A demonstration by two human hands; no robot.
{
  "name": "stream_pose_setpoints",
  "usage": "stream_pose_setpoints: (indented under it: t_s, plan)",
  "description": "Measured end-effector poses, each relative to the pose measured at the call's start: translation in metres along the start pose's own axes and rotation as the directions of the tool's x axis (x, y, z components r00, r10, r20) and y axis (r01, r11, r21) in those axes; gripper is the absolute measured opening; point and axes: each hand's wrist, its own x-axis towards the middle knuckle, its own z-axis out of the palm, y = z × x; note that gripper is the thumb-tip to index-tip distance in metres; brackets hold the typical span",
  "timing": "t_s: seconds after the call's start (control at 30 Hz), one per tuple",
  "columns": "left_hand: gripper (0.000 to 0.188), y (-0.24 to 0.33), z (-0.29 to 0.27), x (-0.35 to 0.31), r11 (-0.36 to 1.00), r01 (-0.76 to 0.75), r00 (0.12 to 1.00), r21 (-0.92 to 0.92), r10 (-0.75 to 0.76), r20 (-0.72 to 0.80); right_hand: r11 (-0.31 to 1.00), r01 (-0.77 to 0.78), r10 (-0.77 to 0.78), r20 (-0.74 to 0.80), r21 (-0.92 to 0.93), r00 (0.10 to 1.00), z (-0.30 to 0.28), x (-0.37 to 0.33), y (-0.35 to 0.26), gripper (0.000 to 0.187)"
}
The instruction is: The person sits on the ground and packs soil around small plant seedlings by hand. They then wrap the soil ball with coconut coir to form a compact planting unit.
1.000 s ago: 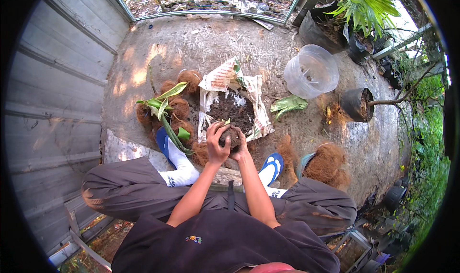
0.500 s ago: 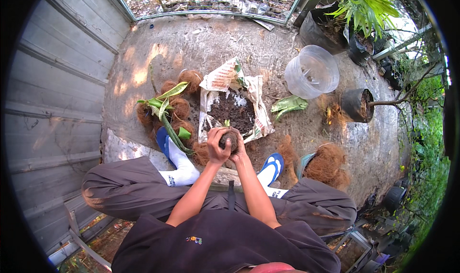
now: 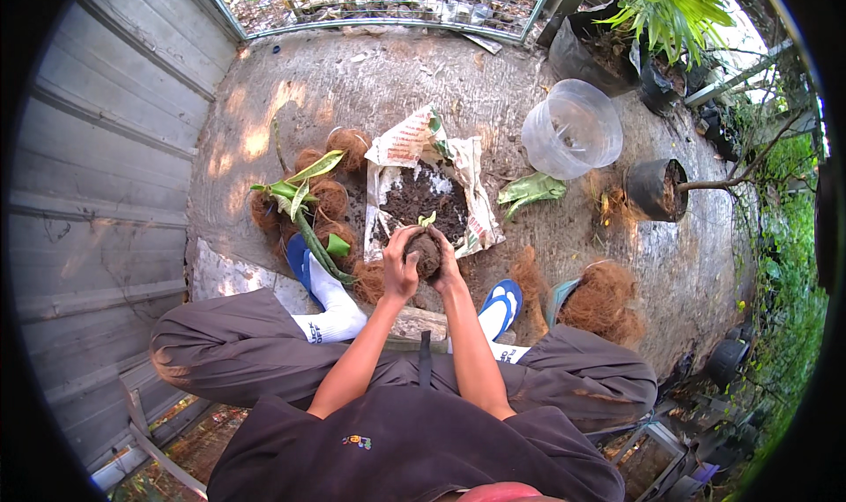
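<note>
Between my two hands is a round ball of dark soil (image 3: 425, 255) with a small green sprout (image 3: 427, 219) sticking up from its far side. My left hand (image 3: 401, 262) curls round its left side, and my right hand (image 3: 448, 262) cups its right side. Just beyond them lies an opened white sack (image 3: 477, 193), its middle holding loose dark soil (image 3: 427, 204). To the left sit several brown fibre-wrapped balls (image 3: 330, 200), with long green leaves (image 3: 301, 190) lying over them.
A clear plastic tub (image 3: 573, 132) stands at the far right. Nearer are a crumpled green wrapper (image 3: 531, 192), a black pot (image 3: 654, 191) on its side and a heap of brown fibre (image 3: 602, 301). A metal sheet wall (image 3: 106, 167) runs along the left; wire mesh (image 3: 388, 0) closes the far side.
The soil ball has turned in my hands, showing more of its surface and the sprout. My right hand has opened out along its side.
</note>
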Motion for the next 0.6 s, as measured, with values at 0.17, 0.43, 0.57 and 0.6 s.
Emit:
stream_pose_setpoints:
  t_s: [0.17, 0.43, 0.57, 0.6]
  plan:
    - [0.068, 0.006, 0.008, -0.004, 0.996, 0.031, 0.997, 0.088, -0.025, -0.073, 0.978, 0.114, -0.122, -0.038, -0.177, 0.992, 0.002, 0.001, 0.004, 0.041]
    - [0.061, -0.012, 0.001, -0.01, 0.991, 0.057, 0.985, 0.124, -0.035, -0.171, 0.948, 0.082, -0.102, -0.051, -0.306, 0.993, 0.012, -0.002, 0.013, 0.045]
    - [0.059, -0.001, 0.004, -0.003, 0.993, 0.09, 0.97, 0.072, -0.071, -0.233, 0.939, 0.15, -0.18, -0.072, -0.308, 0.981, 0.026, -0.005, 0.008, 0.042]
    - [0.056, -0.003, 0.004, -0.003, 0.992, 0.094, 0.967, 0.087, -0.07, -0.247, 0.93, 0.181, -0.205, -0.044, -0.319, 0.978, 0.023, -0.002, 0.007, 0.042]
